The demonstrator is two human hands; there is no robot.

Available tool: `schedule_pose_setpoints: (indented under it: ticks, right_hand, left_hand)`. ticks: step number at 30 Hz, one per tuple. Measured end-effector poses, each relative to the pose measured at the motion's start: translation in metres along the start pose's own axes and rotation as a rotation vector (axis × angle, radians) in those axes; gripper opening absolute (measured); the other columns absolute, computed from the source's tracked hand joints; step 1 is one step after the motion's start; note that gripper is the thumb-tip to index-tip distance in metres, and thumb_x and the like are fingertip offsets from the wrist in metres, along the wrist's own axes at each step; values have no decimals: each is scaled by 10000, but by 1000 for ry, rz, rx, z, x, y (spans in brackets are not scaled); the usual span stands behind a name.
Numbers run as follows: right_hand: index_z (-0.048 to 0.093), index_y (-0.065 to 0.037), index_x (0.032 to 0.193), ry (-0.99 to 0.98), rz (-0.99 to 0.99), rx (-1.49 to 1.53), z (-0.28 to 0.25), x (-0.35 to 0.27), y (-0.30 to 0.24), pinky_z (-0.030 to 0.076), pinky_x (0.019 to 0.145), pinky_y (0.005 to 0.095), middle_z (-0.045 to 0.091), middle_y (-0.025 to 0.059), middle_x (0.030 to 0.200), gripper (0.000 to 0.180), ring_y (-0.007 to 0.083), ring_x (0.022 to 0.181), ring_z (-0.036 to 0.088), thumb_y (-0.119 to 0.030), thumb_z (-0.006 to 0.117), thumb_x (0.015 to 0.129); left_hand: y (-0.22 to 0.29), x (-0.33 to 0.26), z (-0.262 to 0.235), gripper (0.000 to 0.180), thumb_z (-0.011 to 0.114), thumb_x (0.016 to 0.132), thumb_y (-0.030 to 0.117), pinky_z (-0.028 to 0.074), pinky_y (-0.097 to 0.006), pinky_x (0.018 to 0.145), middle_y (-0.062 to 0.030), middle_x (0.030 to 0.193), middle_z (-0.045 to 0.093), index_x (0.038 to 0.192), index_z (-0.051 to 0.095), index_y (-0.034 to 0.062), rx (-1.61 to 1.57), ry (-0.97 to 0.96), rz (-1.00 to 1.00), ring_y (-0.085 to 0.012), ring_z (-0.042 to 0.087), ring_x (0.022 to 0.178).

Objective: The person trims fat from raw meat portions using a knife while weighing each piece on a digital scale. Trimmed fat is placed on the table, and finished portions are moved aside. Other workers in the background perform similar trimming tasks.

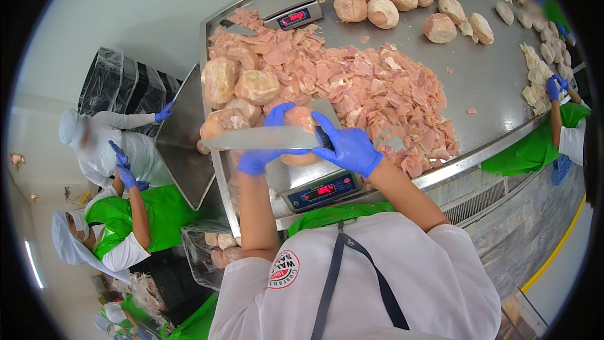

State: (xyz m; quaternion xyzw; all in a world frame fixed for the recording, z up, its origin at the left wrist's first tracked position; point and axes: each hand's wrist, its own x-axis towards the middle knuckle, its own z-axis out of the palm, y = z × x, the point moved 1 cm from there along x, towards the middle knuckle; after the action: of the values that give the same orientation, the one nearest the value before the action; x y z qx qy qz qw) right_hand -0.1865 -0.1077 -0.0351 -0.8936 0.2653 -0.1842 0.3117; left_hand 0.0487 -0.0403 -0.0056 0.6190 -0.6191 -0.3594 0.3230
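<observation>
Over the scale (322, 191); knife (261, 138) in right hand (352, 150)

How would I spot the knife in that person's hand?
Find the large metal table, then the scale at its near edge. Just above it, the person's gloved right hand grips the knife. It's long and flat, pointing left, unlike the rounded pink meat pieces nearby.

Knife blade (261, 138): smooth metal. Table (491, 88): smooth, glossy metal. Shirt (421, 271): matt cloth. Green apron (154, 214): glossy plastic.
</observation>
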Motion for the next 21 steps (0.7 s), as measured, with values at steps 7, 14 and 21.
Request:
schedule_pose_setpoints:
  ticks: [7,14,21]
  right_hand:
    - [264,-113,1591,62,81,-7,13,31,-2,531,614,529,695,224,776,860,418,695,686,-635,521,958]
    - [247,-143,1605,-19,125,121,0,0,7,552,678,491,707,212,824,839,405,741,698,-589,554,964]
    - [261,-214,1603,-114,156,106,-18,-16,8,555,727,512,717,232,911,793,423,813,703,-611,523,969]
  left_hand:
    - [-2,8,-2,944,954,647,168,456,-338,1035,-46,1312,537,1450,465,80,-296,-2,-86,-190,533,1189]
    - [19,13,-10,847,945,668,183,480,-318,982,-43,1267,564,1394,515,107,-240,-118,-195,-165,561,1120]
    - [23,12,-10,964,935,671,299,439,-335,1050,-47,1337,545,1471,436,96,-130,-220,-43,-187,510,1260]
